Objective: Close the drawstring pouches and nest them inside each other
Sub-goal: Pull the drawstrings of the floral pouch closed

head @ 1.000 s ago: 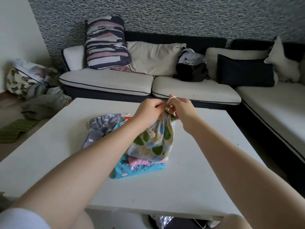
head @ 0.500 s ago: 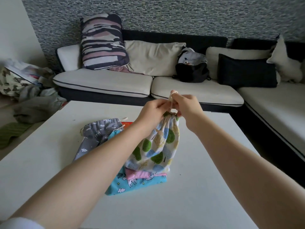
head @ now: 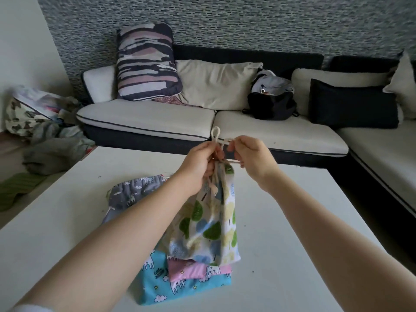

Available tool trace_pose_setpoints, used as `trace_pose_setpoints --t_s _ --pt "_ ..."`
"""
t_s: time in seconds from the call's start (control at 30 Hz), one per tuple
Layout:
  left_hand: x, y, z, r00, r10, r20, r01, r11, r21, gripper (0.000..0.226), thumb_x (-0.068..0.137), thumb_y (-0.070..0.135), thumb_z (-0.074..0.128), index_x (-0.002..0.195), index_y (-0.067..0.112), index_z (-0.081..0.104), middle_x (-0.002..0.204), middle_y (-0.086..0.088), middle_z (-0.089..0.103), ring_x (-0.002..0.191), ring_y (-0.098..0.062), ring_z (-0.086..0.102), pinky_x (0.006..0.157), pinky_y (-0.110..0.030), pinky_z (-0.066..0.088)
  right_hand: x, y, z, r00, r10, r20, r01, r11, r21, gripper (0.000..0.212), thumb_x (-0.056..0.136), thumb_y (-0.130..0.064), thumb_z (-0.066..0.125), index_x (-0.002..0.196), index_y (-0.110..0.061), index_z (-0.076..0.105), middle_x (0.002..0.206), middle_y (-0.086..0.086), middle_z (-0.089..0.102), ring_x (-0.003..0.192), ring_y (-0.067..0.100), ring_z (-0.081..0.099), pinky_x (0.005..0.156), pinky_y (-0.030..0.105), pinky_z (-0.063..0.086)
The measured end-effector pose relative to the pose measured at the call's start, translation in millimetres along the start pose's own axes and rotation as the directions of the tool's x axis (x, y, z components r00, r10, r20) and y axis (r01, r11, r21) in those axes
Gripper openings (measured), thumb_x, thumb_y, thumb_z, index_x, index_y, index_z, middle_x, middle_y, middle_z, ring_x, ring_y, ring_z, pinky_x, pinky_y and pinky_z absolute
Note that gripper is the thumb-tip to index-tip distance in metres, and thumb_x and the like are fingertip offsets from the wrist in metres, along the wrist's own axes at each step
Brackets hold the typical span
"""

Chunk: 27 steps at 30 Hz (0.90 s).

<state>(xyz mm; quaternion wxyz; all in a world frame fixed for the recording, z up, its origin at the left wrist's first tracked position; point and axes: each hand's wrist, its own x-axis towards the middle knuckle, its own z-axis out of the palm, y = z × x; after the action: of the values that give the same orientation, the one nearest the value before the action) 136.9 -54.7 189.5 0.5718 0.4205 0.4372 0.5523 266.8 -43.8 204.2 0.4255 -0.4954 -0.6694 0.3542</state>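
Note:
A white pouch with green and blue trees (head: 209,224) hangs upright above the table, its neck gathered tight. My left hand (head: 199,161) grips the neck and pinches the cream drawstring (head: 215,132), whose loop sticks up above my fingers. My right hand (head: 251,157) pinches the same cord just to the right and holds it taut. Under the hanging pouch lie a pink pouch (head: 193,270) on a light-blue pouch with white animals (head: 162,287). A grey pouch (head: 132,194) lies behind them to the left, partly hidden by my left forearm.
The pouches sit on a white low table (head: 281,233). Behind it runs a white and dark corner sofa (head: 146,118) with cushions and a black backpack (head: 270,102). A heap of clothes (head: 47,140) lies on the floor at the left.
The tree pouch has been lifted higher off the pile. My hands have drawn slightly apart, and the drawstring loop now stands up above my left fingers.

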Motion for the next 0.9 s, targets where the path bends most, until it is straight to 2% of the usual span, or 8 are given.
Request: trace_pose_setpoints --t_s 0.1,0.27,0.43,0.53,0.6,0.67,0.8,0.9 --pt "10.5 -0.9 -5.9 0.996 -0.050 0.069 0.057 0.994 -0.097 0.027 0.099 0.015 0.034 0.075 0.013 0.048 0.057 0.002 0.054 0.031 -0.002 0.025 0.034 -0.015 0.015 10.8 11.3 -10.9 0.984 0.151 -0.097 -0.139 0.983 0.121 0.032 0.092 -0.004 0.031 0.067 -0.014 0.049 0.054 -0.001 0.038 0.049 0.013 0.034 0.051 0.024 0.034" --pt "7.6 -8.6 0.0 0.994 -0.072 0.087 0.064 0.994 0.088 0.026 0.097 0.015 0.040 0.075 0.012 0.051 0.064 -0.001 0.052 0.036 -0.005 0.027 0.037 -0.017 0.018 15.0 22.8 -20.0 0.916 0.372 -0.151 -0.323 0.907 0.270 0.032 0.090 -0.003 0.031 0.065 -0.015 0.047 0.054 0.001 0.043 0.048 0.015 0.035 0.048 0.022 0.029" --pt "5.8 -8.9 -1.9 0.999 -0.002 -0.043 0.021 0.893 0.449 0.027 0.093 0.017 0.049 0.068 0.014 0.058 0.056 0.003 0.047 0.039 -0.008 0.029 0.036 -0.017 0.022 4.6 1.9 -15.5 0.971 0.210 -0.116 -0.155 0.917 0.366 0.028 0.096 -0.017 0.042 0.072 -0.019 0.056 0.074 0.000 0.066 0.067 0.012 0.058 0.057 0.024 0.036" --pt "2.6 -0.7 4.2 0.997 0.079 -0.021 -0.048 0.769 0.637 0.036 0.092 0.013 0.044 0.057 0.017 0.052 0.055 0.004 0.052 0.047 -0.009 0.043 0.045 -0.022 0.031 6.7 -22.6 -14.4 0.999 0.012 -0.052 0.001 0.969 0.248 0.024 0.093 -0.014 0.048 0.075 -0.018 0.063 0.094 0.010 0.067 0.083 0.017 0.059 0.069 0.020 0.045" --pt "0.5 5.1 9.3 0.997 0.062 0.053 -0.081 0.725 0.684 0.035 0.086 0.006 0.040 0.057 0.019 0.056 0.073 -0.001 0.064 0.067 -0.016 0.055 0.063 -0.028 0.043 12.8 -31.4 -10.6 0.998 -0.057 -0.024 0.059 0.992 0.115 0.025 0.091 -0.014 0.050 0.073 -0.023 0.065 0.098 0.009 0.067 0.098 0.024 0.061 0.087 0.029 0.046" --pt "-7.1 7.5 13.6 0.992 0.024 0.120 -0.105 0.666 0.739 0.034 0.085 0.008 0.040 0.056 0.015 0.055 0.066 0.000 0.057 0.066 -0.018 0.050 0.059 -0.030 0.039 16.4 -32.7 -4.5 0.997 -0.073 -0.016 0.074 0.996 0.042 0.029 0.092 -0.016 0.049 0.069 -0.028 0.064 0.096 0.009 0.067 0.103 0.027 0.060 0.096 0.041 0.045" --pt "-11.1 2.0 11.5 0.982 0.036 0.185 -0.171 0.581 0.796 0.034 0.093 0.026 0.043 0.062 0.018 0.052 0.060 0.004 0.049 0.058 -0.012 0.045 0.058 -0.027 0.033 18.4 -28.2 5.4 1.000 -0.024 0.016 0.026 0.995 -0.092 0.024 0.092 -0.019 0.047 0.079 -0.016 0.066 0.086 0.006 0.065 0.085 0.026 0.062 0.084 0.040 0.050" --pt "-9.2 -1.9 1.5 0.988 0.024 0.151 -0.124 0.705 0.699 0.036 0.094 0.033 0.046 0.074 0.006 0.059 0.062 0.002 0.050 0.052 -0.011 0.041 0.054 -0.027 0.032 12.0 -19.1 7.4 0.990 0.113 0.087 -0.090 0.968 -0.232 0.034 0.095 -0.029 0.044 0.105 0.000 0.060 0.095 0.019 0.065 0.072 0.029 0.062 0.072 0.040 0.053"
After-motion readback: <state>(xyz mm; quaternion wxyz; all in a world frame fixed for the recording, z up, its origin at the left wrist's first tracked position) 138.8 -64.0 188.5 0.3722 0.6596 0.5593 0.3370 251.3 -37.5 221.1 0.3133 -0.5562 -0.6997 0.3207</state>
